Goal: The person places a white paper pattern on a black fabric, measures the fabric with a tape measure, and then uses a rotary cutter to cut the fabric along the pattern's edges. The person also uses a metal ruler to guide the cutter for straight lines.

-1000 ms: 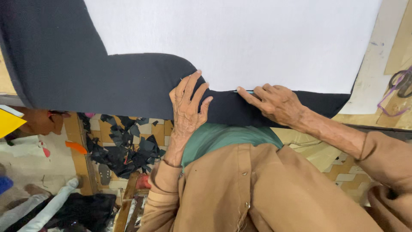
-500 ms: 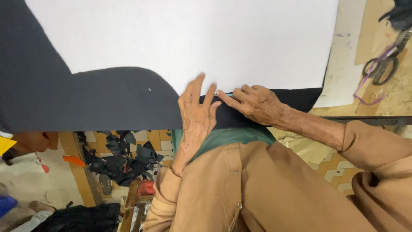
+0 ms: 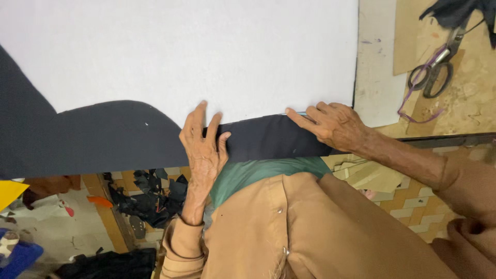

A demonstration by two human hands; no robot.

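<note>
Shifted leftward along the table edge since the earlier frames. Nearest: left hand (image 3: 204, 147), fingers spread, pressed flat on dark fabric (image 3: 113, 137). Right hand (image 3: 333, 124), fingers extended, pinning the white pattern sheet (image 3: 181, 51). Beyond, scissors (image 3: 431, 72). Possible slip: sheet sliding off the fabric if pressure eases.

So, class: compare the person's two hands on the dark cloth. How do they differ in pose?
The left hand lies flat, fingers spread, pointing up over the dark cloth. The right hand reaches in sideways, its fingers pressing the edge of the white sheet. Both rest on the cloth, empty.
</note>
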